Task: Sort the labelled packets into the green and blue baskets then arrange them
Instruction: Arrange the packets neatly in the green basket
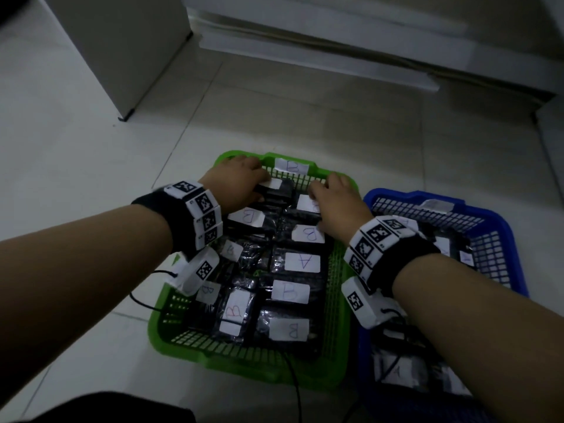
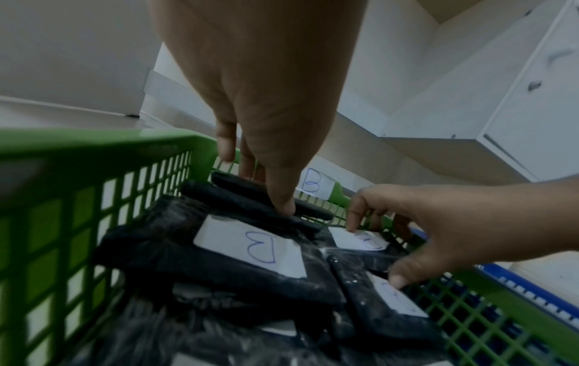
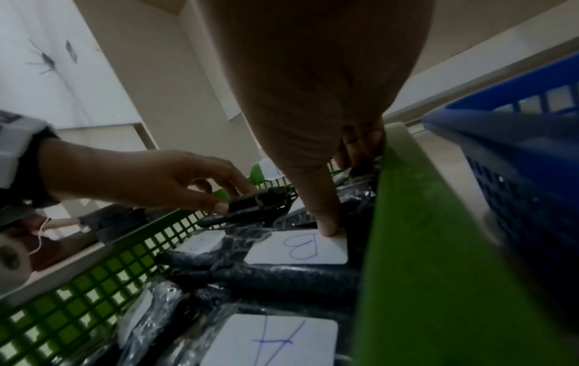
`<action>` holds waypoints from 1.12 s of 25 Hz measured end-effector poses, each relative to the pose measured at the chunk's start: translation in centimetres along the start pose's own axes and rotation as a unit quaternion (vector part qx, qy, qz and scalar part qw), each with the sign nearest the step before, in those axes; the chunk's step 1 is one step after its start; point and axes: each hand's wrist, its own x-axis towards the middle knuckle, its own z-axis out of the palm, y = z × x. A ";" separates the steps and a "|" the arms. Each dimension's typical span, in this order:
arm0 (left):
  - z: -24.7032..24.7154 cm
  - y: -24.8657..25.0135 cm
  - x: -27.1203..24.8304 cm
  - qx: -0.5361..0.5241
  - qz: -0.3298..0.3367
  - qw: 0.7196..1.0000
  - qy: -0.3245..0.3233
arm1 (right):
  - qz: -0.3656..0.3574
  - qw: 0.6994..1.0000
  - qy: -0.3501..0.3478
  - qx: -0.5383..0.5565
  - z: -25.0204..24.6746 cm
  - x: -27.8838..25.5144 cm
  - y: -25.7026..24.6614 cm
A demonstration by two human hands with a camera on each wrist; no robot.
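1. Head view: the green basket (image 1: 334, 282) sits on the floor (image 1: 91, 141), touching the blue basket (image 1: 512, 239) on its right. Black packets with white labels fill the green basket; most read "B", one packet marked "A" (image 1: 302, 262) lies right of centre. A "B" tag (image 1: 291, 166) is fixed to the far rim.
2. Head view: the blue basket also holds packets; their labels are too dim or hidden to read.
3. Left hand (image 1: 241, 184): at the far left corner of the green basket. The right wrist view alone shows thumb and fingers pinching the edge of a black packet (image 3: 247, 210) raised slightly above the others.
4. Right hand (image 1: 338, 206): over the far right packets. The left wrist view shows its fingers spread, fingertips (image 2: 352, 226) on one "B" label and the thumb on a nearer label.
5. Right wrist view: the thumb (image 3: 327, 227) presses a "B" label corner; the "A" label appears in the foreground.
6. Head view only: marker bands on both wrists.
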 end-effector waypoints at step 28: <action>1.2 0.8 -6.8 0.029 0.125 0.989 -0.080 | -0.031 0.997 -0.063 0.016 0.7 -4.6 -4.0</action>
